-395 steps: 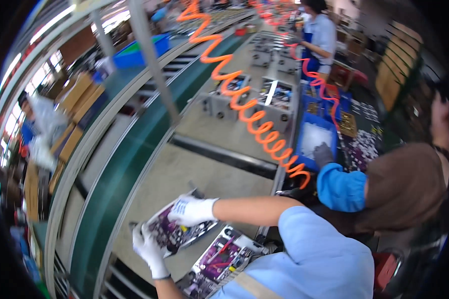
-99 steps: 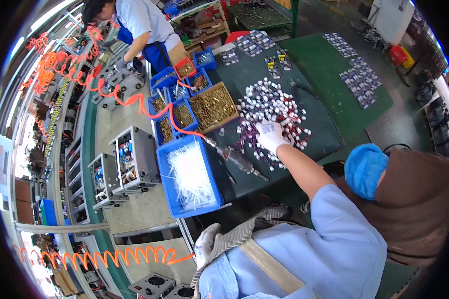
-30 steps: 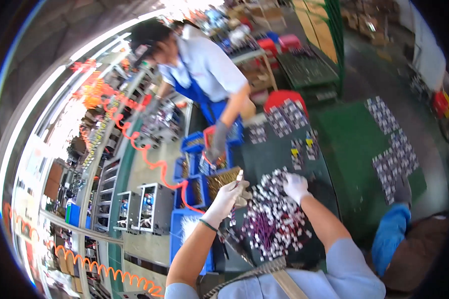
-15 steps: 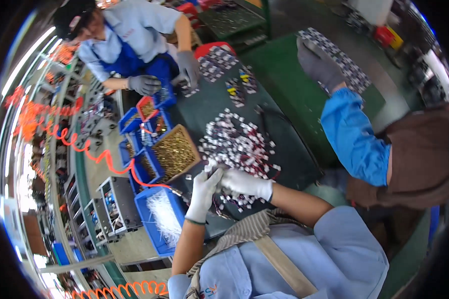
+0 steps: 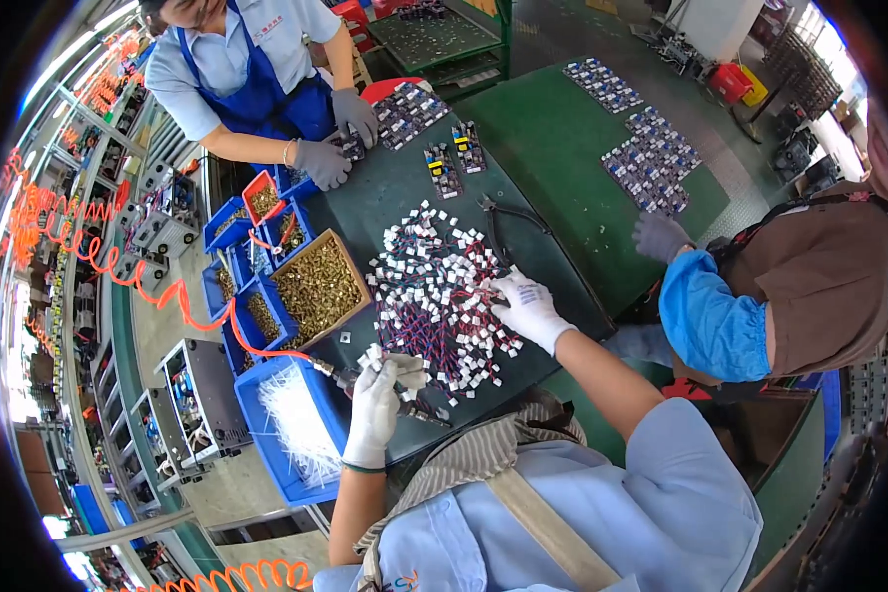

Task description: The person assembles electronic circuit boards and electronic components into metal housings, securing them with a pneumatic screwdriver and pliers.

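My left hand (image 5: 373,409), in a white glove, is closed round a small bundle of wire leads with white connectors (image 5: 371,357) poking up above the fingers. My right hand (image 5: 533,310), gloved too, reaches to the right side of a large pile of connector leads (image 5: 434,326) with red, blue and dark wires. Its thumb and fingers are apart at the pile. Beside my left hand, partly hidden by it, lies a slim tool (image 5: 426,412) on an orange air hose (image 5: 257,347). White thin strips, like cable ties (image 5: 301,419), fill a blue bin (image 5: 259,419).
Brass-coloured screws fill a cardboard box (image 5: 321,291) among blue bins. Pliers (image 5: 498,227) and circuit boards (image 5: 442,173) lie on the dark table (image 5: 350,202). Across it, a co-worker's gloved hands (image 5: 324,163) handle a board. Another person's gloved hand (image 5: 659,237) is near boards at right.
My hands were together at the pile's near left; now the right has moved off to the pile's right side. The left stays near, holding leads. The co-worker's hand at right has drawn nearer.
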A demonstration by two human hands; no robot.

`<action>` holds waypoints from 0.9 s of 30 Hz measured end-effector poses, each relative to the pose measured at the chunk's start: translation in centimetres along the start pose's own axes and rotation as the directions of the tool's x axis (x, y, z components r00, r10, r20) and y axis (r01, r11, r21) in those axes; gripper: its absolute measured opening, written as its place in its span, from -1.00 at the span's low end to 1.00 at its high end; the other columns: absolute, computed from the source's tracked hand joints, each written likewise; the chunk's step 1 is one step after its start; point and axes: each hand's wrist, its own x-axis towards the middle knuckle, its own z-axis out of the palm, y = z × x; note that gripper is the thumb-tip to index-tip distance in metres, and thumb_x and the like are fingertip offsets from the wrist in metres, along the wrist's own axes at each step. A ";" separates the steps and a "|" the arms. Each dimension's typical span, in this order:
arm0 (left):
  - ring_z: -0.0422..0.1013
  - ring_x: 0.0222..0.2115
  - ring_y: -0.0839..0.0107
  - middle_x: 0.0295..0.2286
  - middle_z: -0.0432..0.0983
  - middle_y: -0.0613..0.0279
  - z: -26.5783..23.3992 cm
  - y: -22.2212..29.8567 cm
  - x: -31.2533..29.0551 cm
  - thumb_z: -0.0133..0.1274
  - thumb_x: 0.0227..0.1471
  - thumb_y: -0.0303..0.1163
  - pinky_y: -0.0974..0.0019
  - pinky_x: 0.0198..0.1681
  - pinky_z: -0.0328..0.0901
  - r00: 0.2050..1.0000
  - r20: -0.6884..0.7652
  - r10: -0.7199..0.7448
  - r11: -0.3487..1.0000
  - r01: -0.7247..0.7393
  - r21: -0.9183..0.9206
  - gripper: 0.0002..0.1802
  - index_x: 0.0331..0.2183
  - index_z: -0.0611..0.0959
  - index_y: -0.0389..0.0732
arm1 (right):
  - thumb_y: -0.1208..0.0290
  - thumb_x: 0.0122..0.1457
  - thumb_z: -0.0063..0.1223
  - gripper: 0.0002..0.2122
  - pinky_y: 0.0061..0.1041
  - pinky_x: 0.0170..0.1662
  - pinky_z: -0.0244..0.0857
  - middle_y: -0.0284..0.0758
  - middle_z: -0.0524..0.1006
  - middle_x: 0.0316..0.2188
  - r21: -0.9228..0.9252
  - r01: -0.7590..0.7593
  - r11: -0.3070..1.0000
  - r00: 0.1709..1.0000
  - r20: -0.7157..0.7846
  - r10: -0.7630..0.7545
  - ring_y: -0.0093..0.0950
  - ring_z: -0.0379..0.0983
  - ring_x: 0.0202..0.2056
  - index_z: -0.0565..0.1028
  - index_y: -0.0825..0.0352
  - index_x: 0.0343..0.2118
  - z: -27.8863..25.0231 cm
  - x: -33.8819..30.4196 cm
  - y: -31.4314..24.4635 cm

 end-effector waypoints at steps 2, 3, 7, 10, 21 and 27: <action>0.50 -0.45 0.40 -0.38 0.59 0.10 0.4 0.6 1.6 -0.04 0.27 -0.31 0.39 -0.37 0.37 0.996 -0.030 -0.080 0.994 0.078 -0.080 -0.74 -0.21 0.57 -0.34 | 0.25 0.10 0.14 -0.79 -0.19 -0.02 0.38 -0.19 0.52 -0.10 -0.077 -0.006 0.997 0.998 0.056 0.010 -0.16 0.50 -0.10 0.57 0.21 -0.24 1.9 1.0 0.7; 0.48 -0.51 0.44 -0.42 0.58 0.16 0.7 1.6 3.2 -0.03 0.26 -0.33 0.43 -0.45 0.35 0.993 -0.058 -0.103 0.990 0.097 -0.102 -0.77 -0.22 0.56 -0.31 | 0.24 0.10 0.15 -0.76 -0.19 -0.02 0.38 -0.17 0.53 -0.14 -0.070 0.031 0.997 0.993 0.115 -0.023 -0.15 0.50 -0.10 0.56 0.21 -0.20 2.3 1.5 1.4; 0.28 -0.59 0.58 -0.52 0.41 0.34 8.5 14.2 6.8 -0.06 0.28 -0.27 0.46 -0.47 0.26 0.968 0.056 0.245 0.960 -0.250 0.122 -0.71 -0.15 0.55 -0.32 | 0.28 0.15 0.04 -0.82 -0.14 -0.05 0.36 -0.17 0.57 -0.23 0.119 -0.056 0.991 0.997 0.056 0.050 -0.16 0.51 -0.13 0.50 0.27 -0.29 0.5 1.8 1.8; 0.24 -0.62 0.60 -0.57 0.35 0.38 9.8 15.7 6.6 -0.04 0.27 -0.27 0.45 -0.49 0.22 0.956 0.090 0.279 0.932 -0.292 0.214 -0.67 -0.10 0.54 -0.34 | 0.21 0.18 0.01 -0.77 -0.12 -0.06 0.35 -0.17 0.57 -0.20 0.048 -0.132 0.990 0.972 0.204 0.120 -0.15 0.52 -0.12 0.48 0.25 -0.22 -2.5 0.7 1.4; 0.24 -0.69 0.58 -0.62 0.34 0.39 3.5 -1.0 1.3 -0.03 0.25 -0.33 0.46 -0.54 0.27 0.902 -0.254 -0.349 0.935 0.319 -0.153 -0.71 -0.12 0.56 -0.35 | 0.27 0.11 0.10 -0.75 -0.20 -0.06 0.36 -0.23 0.49 -0.19 -0.147 -0.018 0.989 0.965 0.258 0.056 -0.20 0.49 -0.12 0.49 0.19 -0.16 -3.2 -0.4 2.3; 0.30 -0.65 0.56 -0.55 0.41 0.34 6.3 -3.3 0.6 -0.01 0.26 -0.28 0.48 -0.57 0.20 0.932 -0.164 -0.322 0.936 0.289 -0.201 -0.67 -0.09 0.54 -0.35 | 0.31 0.07 0.12 -0.76 -0.20 -0.15 0.40 -0.19 0.52 -0.22 -0.168 0.126 0.978 0.910 0.413 -0.046 -0.16 0.53 -0.22 0.50 0.26 -0.21 -3.0 2.6 3.6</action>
